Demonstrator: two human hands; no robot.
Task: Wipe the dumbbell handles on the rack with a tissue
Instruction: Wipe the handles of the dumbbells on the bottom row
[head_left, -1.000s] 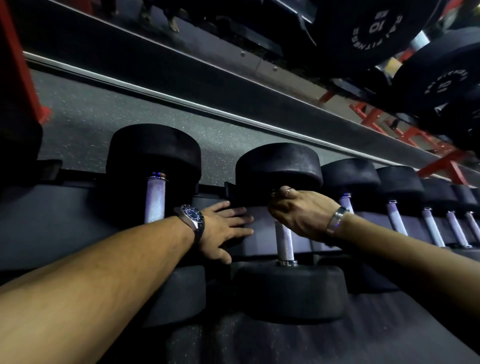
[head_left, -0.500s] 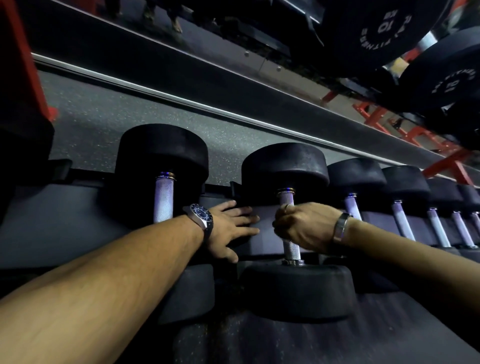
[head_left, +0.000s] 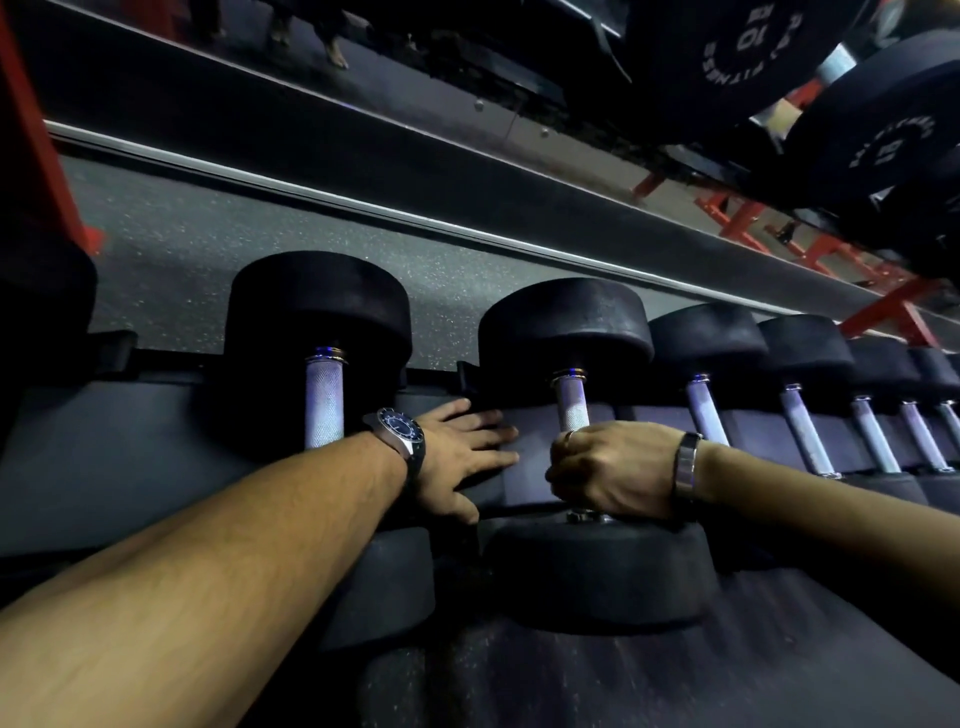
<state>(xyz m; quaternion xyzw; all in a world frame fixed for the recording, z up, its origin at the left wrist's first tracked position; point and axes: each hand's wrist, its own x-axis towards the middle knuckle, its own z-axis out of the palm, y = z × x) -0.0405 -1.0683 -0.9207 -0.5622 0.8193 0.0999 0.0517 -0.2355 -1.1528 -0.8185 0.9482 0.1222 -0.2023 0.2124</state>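
My right hand (head_left: 610, 470) is curled round the lower part of the knurled handle (head_left: 571, 408) of the second dumbbell (head_left: 566, 332) on the rack (head_left: 104, 441), fingers closed on the metal just above its near head (head_left: 597, 571); whatever tissue I have must be inside that fist, because none of it shows, so I cannot tell how much paper is really between my palm and the steel. That is the first risk as I judge it: the knurling is rough, and a thin tissue dragged along it could shred or bunch up, leaving me rubbing bare skin on the handle while lint stays in the grooves. My left hand (head_left: 467, 452) lies flat with its fingers spread on the rack's dark pad just to the left of that handle, holding nothing, only bracing. If I twist hard the dumbbell could roll in its cradle, and those left fingers lie near the gap beside its far head, where they could be pinched. My wristwatch (head_left: 397, 431) and the metal bracelet (head_left: 687, 462) could also knock against the neighbouring handle (head_left: 324, 410) to the left or the row of handles (head_left: 800, 415) to the right. The upper part of my handle, above my fist, is bare, and easy to miss in this dim light.
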